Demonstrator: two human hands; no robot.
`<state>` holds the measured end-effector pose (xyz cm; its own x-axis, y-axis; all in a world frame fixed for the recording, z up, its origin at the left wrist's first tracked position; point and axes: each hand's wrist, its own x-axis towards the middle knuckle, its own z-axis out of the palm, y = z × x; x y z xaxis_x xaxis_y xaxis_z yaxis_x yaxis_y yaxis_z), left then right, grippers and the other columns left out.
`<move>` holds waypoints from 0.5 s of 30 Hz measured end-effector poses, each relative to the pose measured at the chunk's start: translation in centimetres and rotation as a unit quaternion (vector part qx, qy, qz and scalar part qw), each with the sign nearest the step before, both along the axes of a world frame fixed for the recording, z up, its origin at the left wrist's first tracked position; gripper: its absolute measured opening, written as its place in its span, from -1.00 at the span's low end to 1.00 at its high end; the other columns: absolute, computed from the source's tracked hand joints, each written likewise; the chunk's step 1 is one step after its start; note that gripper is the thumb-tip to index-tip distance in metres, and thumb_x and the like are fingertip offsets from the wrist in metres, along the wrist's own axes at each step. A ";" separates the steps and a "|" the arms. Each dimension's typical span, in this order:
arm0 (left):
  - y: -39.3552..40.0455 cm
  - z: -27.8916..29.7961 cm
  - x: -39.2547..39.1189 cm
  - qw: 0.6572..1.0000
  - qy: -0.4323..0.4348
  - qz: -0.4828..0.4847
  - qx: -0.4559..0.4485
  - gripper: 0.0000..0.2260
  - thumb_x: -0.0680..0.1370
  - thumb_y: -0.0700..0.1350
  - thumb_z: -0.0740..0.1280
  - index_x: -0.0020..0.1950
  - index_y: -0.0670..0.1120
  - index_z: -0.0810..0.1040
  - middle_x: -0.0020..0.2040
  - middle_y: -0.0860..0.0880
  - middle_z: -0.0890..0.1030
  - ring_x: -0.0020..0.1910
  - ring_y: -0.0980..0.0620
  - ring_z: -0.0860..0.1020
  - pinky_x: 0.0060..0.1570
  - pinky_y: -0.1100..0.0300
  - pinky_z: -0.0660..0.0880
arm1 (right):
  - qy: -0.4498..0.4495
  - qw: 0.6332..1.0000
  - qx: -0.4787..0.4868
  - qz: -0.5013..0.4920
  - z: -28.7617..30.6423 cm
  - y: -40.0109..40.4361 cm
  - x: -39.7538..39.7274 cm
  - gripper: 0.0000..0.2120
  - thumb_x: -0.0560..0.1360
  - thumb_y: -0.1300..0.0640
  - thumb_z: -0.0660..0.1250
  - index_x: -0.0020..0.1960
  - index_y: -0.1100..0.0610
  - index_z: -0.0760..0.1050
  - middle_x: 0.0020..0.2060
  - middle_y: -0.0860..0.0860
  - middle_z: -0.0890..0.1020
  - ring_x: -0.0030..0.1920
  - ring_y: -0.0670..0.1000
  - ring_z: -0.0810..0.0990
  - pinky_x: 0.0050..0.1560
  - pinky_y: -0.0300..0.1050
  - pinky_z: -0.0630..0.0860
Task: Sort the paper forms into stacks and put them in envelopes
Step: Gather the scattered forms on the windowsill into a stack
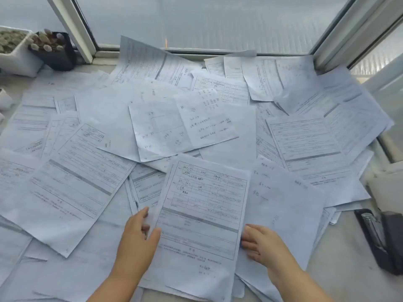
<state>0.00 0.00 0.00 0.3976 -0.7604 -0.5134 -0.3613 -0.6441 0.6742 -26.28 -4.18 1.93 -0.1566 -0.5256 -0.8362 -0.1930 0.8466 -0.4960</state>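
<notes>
White paper forms (87, 171) lie scattered and overlapping over most of the counter (340, 253) by the window, unsorted; no envelopes visible in head view. Nearest the person, one printed form (202, 214) sits on top of a thin pile; left hand (137, 234) grips its left edge, thumb on top w/ fingers curled at the edge; right hand (259, 240) is at the right edge, fingers bent against it, prob. pinching the sheets, though the underside is hidden. Holding both long edges looks meant to square the sheets into a stack. Black stapler (379, 238) lies at right, apart from the pile. Containers: black pot (54, 53) w/ succulents and white planter (19, 59), back left; its contents too blurred to name.
</notes>
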 end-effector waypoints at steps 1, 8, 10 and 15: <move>0.0 -0.5 -0.1 1.000 0.003 0.012 -0.004 -0.48 0.52 -0.20 0.37 0.46 -0.07 0.32 0.20 0.03 0.46 0.02 0.11 0.49 0.05 0.21 0.37 | -0.021 1.000 0.004 0.010 -0.2 0.1 0.5 -0.79 0.56 0.09 0.32 0.14 0.14 0.56 -0.08 0.05 0.72 -0.02 0.05 0.69 -0.07 -0.07 0.59; 0.9 0.8 -3.3 0.999 0.043 0.027 0.002 -0.81 0.50 -0.29 0.37 -0.06 0.02 0.57 -0.15 0.00 0.67 -0.08 -0.06 0.62 -0.03 0.04 0.53 | -0.043 0.993 -0.069 0.082 0.4 1.5 1.7 -0.74 0.52 0.24 0.24 0.03 -0.01 0.64 -0.07 -0.08 0.72 0.00 -0.03 0.68 0.11 0.03 0.60; 0.9 2.1 -5.3 0.997 0.064 0.001 -0.038 -0.79 0.52 -0.25 0.37 -0.09 0.09 0.60 -0.17 0.04 0.69 -0.12 0.01 0.63 -0.07 0.16 0.54 | -0.034 0.993 -0.098 0.055 0.7 2.0 -0.8 -0.76 0.56 0.23 0.25 0.08 0.00 0.63 -0.05 -0.11 0.72 0.01 -0.08 0.67 0.10 -0.07 0.60; -1.9 1.8 -11.7 0.989 0.050 -0.119 -0.076 -0.77 0.55 -0.16 0.35 0.11 0.13 0.56 0.06 0.20 0.61 0.05 0.22 0.54 0.14 0.21 0.47 | 0.071 0.988 -0.110 -0.086 -0.2 3.0 -9.8 -0.85 0.53 0.25 0.36 0.09 0.15 0.58 -0.09 0.01 0.67 -0.05 0.03 0.62 0.01 -0.06 0.51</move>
<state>-11.66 -1.91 1.82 0.1515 -0.8973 -0.4145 -0.4165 -0.4382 0.7965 -36.05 -1.17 1.73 -0.3667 -0.6469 -0.6686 -0.1364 0.7483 -0.6492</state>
